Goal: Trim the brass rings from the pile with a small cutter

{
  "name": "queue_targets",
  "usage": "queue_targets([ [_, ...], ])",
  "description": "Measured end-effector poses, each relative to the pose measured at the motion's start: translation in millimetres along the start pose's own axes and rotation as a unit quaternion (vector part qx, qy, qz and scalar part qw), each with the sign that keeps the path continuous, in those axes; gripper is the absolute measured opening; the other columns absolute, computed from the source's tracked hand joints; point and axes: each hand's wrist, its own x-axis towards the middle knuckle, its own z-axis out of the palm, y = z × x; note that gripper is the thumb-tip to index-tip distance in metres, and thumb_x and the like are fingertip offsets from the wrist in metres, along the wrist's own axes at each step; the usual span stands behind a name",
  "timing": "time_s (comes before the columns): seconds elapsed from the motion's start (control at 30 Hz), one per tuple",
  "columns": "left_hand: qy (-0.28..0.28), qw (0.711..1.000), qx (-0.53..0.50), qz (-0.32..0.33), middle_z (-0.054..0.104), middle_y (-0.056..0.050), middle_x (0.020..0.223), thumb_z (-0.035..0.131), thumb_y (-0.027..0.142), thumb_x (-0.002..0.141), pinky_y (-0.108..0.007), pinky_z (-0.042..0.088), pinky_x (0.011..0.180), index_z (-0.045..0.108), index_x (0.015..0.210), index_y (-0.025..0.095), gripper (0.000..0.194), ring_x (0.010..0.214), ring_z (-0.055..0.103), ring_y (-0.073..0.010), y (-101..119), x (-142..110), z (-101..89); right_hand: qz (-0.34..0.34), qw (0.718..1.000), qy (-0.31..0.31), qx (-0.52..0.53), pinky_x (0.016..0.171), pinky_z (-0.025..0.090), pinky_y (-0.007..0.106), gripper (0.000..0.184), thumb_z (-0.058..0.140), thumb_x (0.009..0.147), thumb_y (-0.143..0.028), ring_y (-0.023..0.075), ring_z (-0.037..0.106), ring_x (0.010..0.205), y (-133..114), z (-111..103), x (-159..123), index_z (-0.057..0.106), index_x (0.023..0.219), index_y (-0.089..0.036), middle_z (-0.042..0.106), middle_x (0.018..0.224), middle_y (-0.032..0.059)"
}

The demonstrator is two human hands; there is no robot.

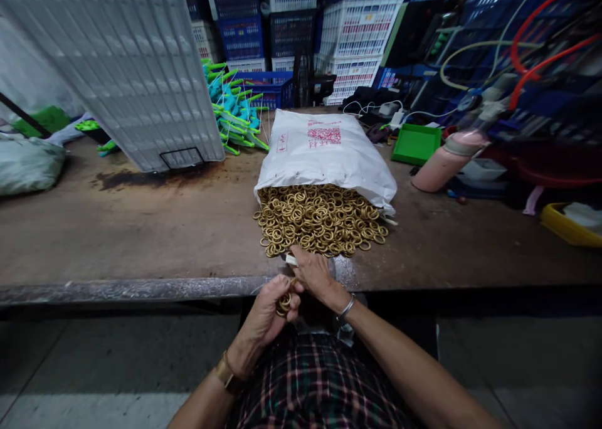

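My left hand [269, 311] is closed around a few gold-coloured rings [284, 302] just in front of the table's near edge. Close beside it, my right hand [314, 275] has its fingers closed, with a small white piece with a dark end [291, 260] sticking out of them; its kind is not clear. The fingers of both hands nearly meet at one ring. Just beyond them lies a heap of loose gold-coloured rings [320, 219], spilling from the mouth of a white sack [324, 153] printed in red.
A brown wooden table [141, 228] spans the view. On it stand a grey ribbed panel [141, 71], green and blue plastic pieces [237, 115], a green tray [416, 143], a pink bottle [449, 162] and a yellow tray [569, 225]. Stacked crates [360, 31] rise behind; red hoses hang right.
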Motion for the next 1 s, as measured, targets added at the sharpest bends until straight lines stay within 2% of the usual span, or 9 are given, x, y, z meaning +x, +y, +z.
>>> queue_targets([
  [0.27, -0.001, 0.997, -0.072, -0.012, 0.052, 0.000, 0.075, 0.069, 0.024, 0.067, -0.013, 0.030, 0.040, 0.048, 0.073, 0.015, 0.023, 0.051, 0.044, -0.0036, 9, 2, -7.4, 0.015, 0.999, -0.013, -0.034, 0.057, 0.032, 0.026, 0.022, 0.047, 0.082, -0.025, 0.0204, 0.061, 0.072, 1, 9, 6, 0.043, 0.102, -0.018, 0.065, 0.082, 0.0088],
  [0.4, -0.002, 0.993, -0.114, -0.038, 0.052, 0.001, 0.072, 0.072, 0.017, 0.061, -0.011, 0.029, 0.039, 0.053, 0.085, 0.017, 0.030, 0.051, 0.045, -0.0038, 12, 4, -11.4, 0.017, 0.999, -0.005, -0.028, 0.056, 0.030, 0.025, 0.021, 0.044, 0.084, -0.031, 0.0202, 0.061, 0.071, 3, 9, 4, 0.043, 0.101, -0.017, 0.064, 0.077, 0.0076],
  [0.5, 0.013, 0.988, -0.149, -0.047, 0.053, 0.001, 0.071, 0.072, 0.017, 0.061, -0.011, 0.029, 0.038, 0.056, 0.090, 0.016, 0.033, 0.053, 0.046, -0.0043, 12, 6, -15.3, 0.014, 1.000, 0.008, -0.019, 0.055, 0.028, 0.025, 0.020, 0.044, 0.082, -0.025, 0.0187, 0.060, 0.069, 6, 9, 1, 0.044, 0.101, -0.018, 0.064, 0.077, 0.0059],
  [0.67, 0.058, 0.980, -0.185, -0.044, 0.056, -0.002, 0.070, 0.069, 0.023, 0.066, -0.012, 0.033, 0.039, 0.056, 0.075, 0.014, 0.019, 0.058, 0.052, -0.0073, 9, 11, -21.2, -0.005, 0.993, 0.053, 0.106, 0.057, 0.029, 0.023, 0.014, 0.044, 0.081, -0.022, 0.0151, 0.057, 0.065, 13, 6, -5, 0.050, 0.094, -0.020, 0.063, 0.075, 0.0020],
  [0.83, 0.090, 0.989, -0.113, -0.029, 0.058, -0.001, 0.070, 0.067, 0.021, 0.068, -0.015, 0.039, 0.041, 0.053, 0.072, 0.014, 0.016, 0.060, 0.057, -0.0096, 6, 16, -20.1, -0.042, 0.959, 0.090, 0.265, 0.061, 0.035, 0.022, 0.015, 0.039, 0.085, -0.029, 0.0135, 0.052, 0.065, 16, 2, -15, 0.051, 0.082, -0.020, 0.058, 0.073, 0.0010],
  [0.9, 0.097, 0.991, -0.086, -0.029, 0.058, 0.000, 0.068, 0.067, 0.019, 0.067, -0.015, 0.039, 0.041, 0.053, 0.073, 0.014, 0.016, 0.058, 0.057, -0.0092, 5, 18, -18.1, -0.057, 0.951, 0.100, 0.288, 0.063, 0.036, 0.022, 0.014, 0.040, 0.085, -0.029, 0.0134, 0.052, 0.067, 17, 2, -20, 0.051, 0.083, -0.020, 0.057, 0.074, 0.0007],
  [1.0, 0.105, 0.992, -0.067, -0.037, 0.055, 0.002, 0.065, 0.067, 0.019, 0.065, -0.014, 0.036, 0.040, 0.054, 0.081, 0.014, 0.021, 0.053, 0.054, -0.0076, 4, 20, -14.3, -0.075, 0.954, 0.109, 0.269, 0.065, 0.037, 0.023, 0.012, 0.043, 0.083, -0.025, 0.0144, 0.054, 0.069, 19, 3, -26, 0.052, 0.089, -0.020, 0.059, 0.077, 0.0018],
])
